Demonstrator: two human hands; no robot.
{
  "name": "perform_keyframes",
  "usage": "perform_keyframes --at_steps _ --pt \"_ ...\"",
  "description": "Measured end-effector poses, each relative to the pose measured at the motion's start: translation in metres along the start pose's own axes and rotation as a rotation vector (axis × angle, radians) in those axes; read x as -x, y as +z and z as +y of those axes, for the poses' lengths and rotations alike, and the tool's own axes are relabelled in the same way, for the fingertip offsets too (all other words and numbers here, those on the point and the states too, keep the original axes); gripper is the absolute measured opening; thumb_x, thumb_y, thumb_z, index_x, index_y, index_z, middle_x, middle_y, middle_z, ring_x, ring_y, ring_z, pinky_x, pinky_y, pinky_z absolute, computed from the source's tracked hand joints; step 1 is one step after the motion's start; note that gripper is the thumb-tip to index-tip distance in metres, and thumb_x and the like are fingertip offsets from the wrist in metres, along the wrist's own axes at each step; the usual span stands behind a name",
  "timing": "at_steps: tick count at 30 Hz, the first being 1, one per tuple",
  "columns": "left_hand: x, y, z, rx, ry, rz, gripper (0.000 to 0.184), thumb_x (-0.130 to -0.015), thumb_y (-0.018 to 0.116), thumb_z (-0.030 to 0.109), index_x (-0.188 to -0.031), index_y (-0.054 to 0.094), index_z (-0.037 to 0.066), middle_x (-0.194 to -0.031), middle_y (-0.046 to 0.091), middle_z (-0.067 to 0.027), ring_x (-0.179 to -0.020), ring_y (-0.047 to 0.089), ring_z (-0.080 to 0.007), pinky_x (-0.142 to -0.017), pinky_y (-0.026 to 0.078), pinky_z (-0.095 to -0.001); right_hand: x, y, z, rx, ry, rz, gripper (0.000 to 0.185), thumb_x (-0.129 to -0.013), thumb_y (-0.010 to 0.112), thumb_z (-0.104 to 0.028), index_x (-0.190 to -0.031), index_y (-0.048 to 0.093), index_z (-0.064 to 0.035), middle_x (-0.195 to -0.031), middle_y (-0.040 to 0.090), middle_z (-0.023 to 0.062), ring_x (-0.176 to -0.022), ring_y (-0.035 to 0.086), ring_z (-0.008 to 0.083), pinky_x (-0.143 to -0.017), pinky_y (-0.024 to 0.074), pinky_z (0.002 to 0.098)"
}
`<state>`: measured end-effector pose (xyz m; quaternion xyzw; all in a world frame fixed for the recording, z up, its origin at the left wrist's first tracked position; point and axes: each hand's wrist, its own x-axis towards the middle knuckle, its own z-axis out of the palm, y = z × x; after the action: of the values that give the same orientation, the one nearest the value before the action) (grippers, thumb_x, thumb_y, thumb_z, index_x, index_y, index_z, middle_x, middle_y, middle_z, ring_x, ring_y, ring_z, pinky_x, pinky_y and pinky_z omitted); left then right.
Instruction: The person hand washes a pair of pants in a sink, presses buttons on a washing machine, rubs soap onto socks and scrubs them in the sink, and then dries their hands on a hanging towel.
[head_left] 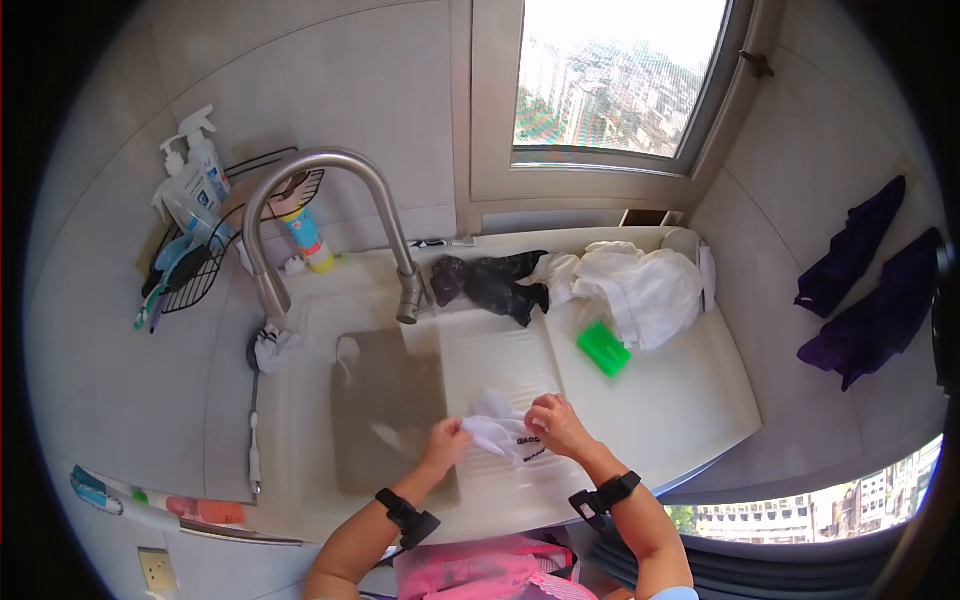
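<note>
A white sock (pixel 492 432) with black lettering is stretched between my two hands over the ribbed washboard part of the sink (pixel 480 356). My left hand (pixel 444 446) pinches its left end, near the edge of the basin. On the other end, my right hand (pixel 558 424) is closed with bent fingers, just above the lettering. A bright green bar of soap (pixel 604 348) lies on the flat ledge beyond my right hand. Behind the washboard rest crumpled black socks (pixel 495 286), and a heap of white cloth (pixel 640 290) is bunched beside them.
A curved metal faucet (pixel 330 160) arches over the basin (pixel 385 400), which holds cloudy water. At the left wall, a wire rack (pixel 200 275) carries pump bottles (pixel 195 190) and brushes. Dark purple cloths (pixel 868 310) hang at right. A window (pixel 620 80) is behind the sink.
</note>
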<state>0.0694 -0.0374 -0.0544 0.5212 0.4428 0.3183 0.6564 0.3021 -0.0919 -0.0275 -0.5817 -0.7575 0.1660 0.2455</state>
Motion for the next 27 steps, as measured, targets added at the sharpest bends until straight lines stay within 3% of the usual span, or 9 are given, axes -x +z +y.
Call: perform_keyframes --at_steps 4,7,9,12,16,19,23,26,27 --pt "-0.003 -0.016 0.037 0.296 -0.001 -0.209 0.014 -0.07 0.047 0.009 -0.083 0.051 0.004 -0.073 0.049 -0.0001 -0.069 0.048 -0.008 -0.064 0.039 -0.0212 -0.003 0.001 -0.008 -0.254 0.104 0.065 0.022 -0.068 0.067 -0.018 -0.085 0.058 -0.0082 -0.102 0.053 0.0119 -0.097 0.047 0.0313 -0.083 0.0382 0.0402" --pt "0.0 -0.012 0.082 0.417 -0.067 -0.385 0.025 -0.069 0.043 0.007 -0.094 0.049 0.003 -0.081 0.051 -0.002 -0.078 0.049 -0.0092 -0.071 0.04 -0.0218 -0.013 0.008 -0.009 -0.285 -0.046 0.049 0.025 -0.068 0.066 -0.02 -0.087 0.059 -0.0064 -0.097 0.055 0.0102 -0.094 0.049 0.0284 -0.083 0.0384 0.0376" --pt "-0.007 -0.022 0.094 0.406 -0.029 -0.497 0.035 -0.071 0.044 0.008 -0.105 0.05 0.002 -0.088 0.053 -0.0035 -0.084 0.051 -0.0113 -0.076 0.041 -0.0239 -0.019 -0.004 -0.016 -0.408 0.137 -0.094 0.025 -0.07 0.065 -0.021 -0.089 0.06 -0.0053 -0.092 0.057 0.0104 -0.088 0.052 0.0266 -0.078 0.0403 0.0349" --pt "-0.021 -0.031 0.114 0.475 0.174 -0.296 0.037 -0.072 0.044 0.01 -0.108 0.048 0.003 -0.092 0.053 -0.0034 -0.086 0.052 -0.0131 -0.078 0.042 -0.0255 -0.028 -0.016 -0.015 -0.488 0.249 -0.213 0.029 -0.073 0.064 -0.025 -0.092 0.06 -0.0043 -0.086 0.058 0.0145 -0.081 0.054 0.0271 -0.075 0.0419 0.0325" --pt "-0.038 -0.04 0.138 0.65 0.163 -0.121 0.033 -0.074 0.044 0.013 -0.106 0.048 0.008 -0.093 0.054 -0.0012 -0.084 0.053 -0.0136 -0.074 0.043 -0.0276 -0.039 -0.019 0.007 -0.442 0.254 -0.311 0.033 -0.074 0.063 -0.028 -0.096 0.06 -0.0035 -0.082 0.06 0.0125 -0.075 0.055 0.0224 -0.072 0.0425 0.0319" --pt "-0.055 -0.057 0.133 0.655 0.146 -0.169 0.025 -0.075 0.043 0.014 -0.099 0.049 0.009 -0.092 0.056 0.0002 -0.082 0.054 -0.012 -0.07 0.045 -0.0281 -0.049 -0.011 0.035 -0.96 0.456 -0.162 0.022 -0.075 0.064 -0.018 -0.091 0.061 -0.0029 -0.08 0.06 0.004 -0.075 0.054 0.0114 -0.067 0.0412 0.0232" --pt "-0.089 -0.068 0.076 0.517 -0.014 -0.125 0.02 -0.077 0.046 0.013 -0.096 0.049 0.01 -0.092 0.056 -0.0019 -0.083 0.054 -0.0139 -0.063 0.046 -0.0292 -0.064 0.0 0.077 -1.064 0.74 -0.019 0.023 -0.078 0.062 -0.019 -0.092 0.057 -0.0017 -0.076 0.059 0.0017 -0.073 0.056 0.0115 -0.062 0.0445 0.0245" --pt "-0.098 -0.06 0.038 0.165 -0.2 0.044 0.024 -0.073 0.056 0.012 -0.095 0.049 0.008 -0.096 0.054 -0.0086 -0.081 0.054 -0.019 -0.062 0.045 -0.0313 -0.064 0.01 0.065 -0.487 0.706 0.258 0.032 -0.074 0.064 -0.023 -0.093 0.054 0.0006 -0.085 0.057 0.0107 -0.074 0.057 0.0213 -0.065 0.046 0.032" --pt "-0.093 -0.056 0.025 -0.205 0.006 0.125 0.024 -0.072 0.057 0.012 -0.094 0.049 0.006 -0.098 0.053 -0.0103 -0.082 0.054 -0.021 -0.063 0.045 -0.0318 -0.061 0.016 0.063 -0.204 0.642 0.315 0.034 -0.073 0.065 -0.023 -0.094 0.053 0.0009 -0.087 0.057 0.0128 -0.076 0.057 0.0238 -0.067 0.0458 0.0335"
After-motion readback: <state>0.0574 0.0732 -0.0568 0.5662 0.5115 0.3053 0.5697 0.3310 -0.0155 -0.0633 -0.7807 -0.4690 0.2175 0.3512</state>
